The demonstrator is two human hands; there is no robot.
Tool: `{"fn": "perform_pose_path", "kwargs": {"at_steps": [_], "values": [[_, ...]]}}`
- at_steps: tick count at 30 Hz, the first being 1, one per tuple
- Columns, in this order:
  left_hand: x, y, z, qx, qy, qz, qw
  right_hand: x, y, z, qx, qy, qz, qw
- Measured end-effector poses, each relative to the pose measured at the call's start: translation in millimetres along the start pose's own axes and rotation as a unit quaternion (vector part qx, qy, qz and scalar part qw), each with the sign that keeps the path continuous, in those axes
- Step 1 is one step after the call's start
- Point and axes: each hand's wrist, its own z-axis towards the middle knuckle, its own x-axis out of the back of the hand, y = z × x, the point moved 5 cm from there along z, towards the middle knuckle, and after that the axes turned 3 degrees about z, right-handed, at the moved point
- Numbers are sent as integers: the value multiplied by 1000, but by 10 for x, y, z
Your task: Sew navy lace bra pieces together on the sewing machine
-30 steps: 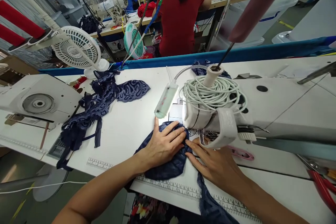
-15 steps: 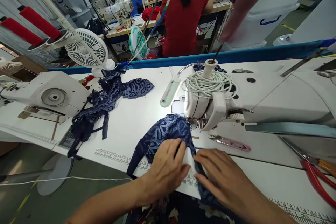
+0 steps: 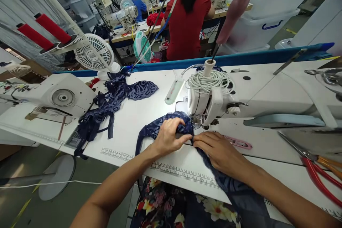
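Note:
A navy lace garment piece (image 3: 155, 129) lies on the white table (image 3: 139, 114) in front of the sewing machine (image 3: 213, 99). My left hand (image 3: 169, 137) rests on the lace with fingers curled, pinching its edge just left of the needle area. My right hand (image 3: 216, 151) lies beside it, fingertips pressed onto the lace strip that trails off the table's front edge toward my lap. Both hands' fingertips nearly meet in front of the presser foot (image 3: 197, 123).
A pile of navy lace pieces (image 3: 112, 103) lies to the left near a second machine (image 3: 56, 94). Pink thread snips (image 3: 237, 143) lie right of my hands, red-handled scissors (image 3: 320, 174) at far right. A white fan (image 3: 93, 55), a lamp (image 3: 175, 91) and other workers stand behind.
The hands have moved the lace back up toward the needle after pulling it toward the table's front edge; the white patch seen between the hands half a second ago is no longer visible.

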Motion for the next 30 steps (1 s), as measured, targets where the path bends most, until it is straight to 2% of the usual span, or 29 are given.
{"fn": "perform_pose_path", "kwargs": {"at_steps": [2,5,7,11,14,20,25,30], "values": [[-14,48,-39,-72,5,72,995,-10,22,-1,-10,1,22,1000],[-2,173,-104,-196,35,161,967,21,11,-46,-7,19,30,999],[-9,239,-112,-237,25,179,954,43,-2,-75,-1,36,22,999],[-23,252,-62,-189,-4,169,967,64,-8,-89,-4,50,23,998],[-88,281,-101,-199,-29,181,963,80,-6,-77,-12,51,23,998],[-143,282,-175,-198,-15,163,966,76,16,-97,-25,58,14,998],[-179,127,-43,-199,-22,144,969,62,60,-104,-13,45,-38,998],[-159,-57,157,-237,-70,124,961,45,71,-60,-19,37,-73,996]]}}
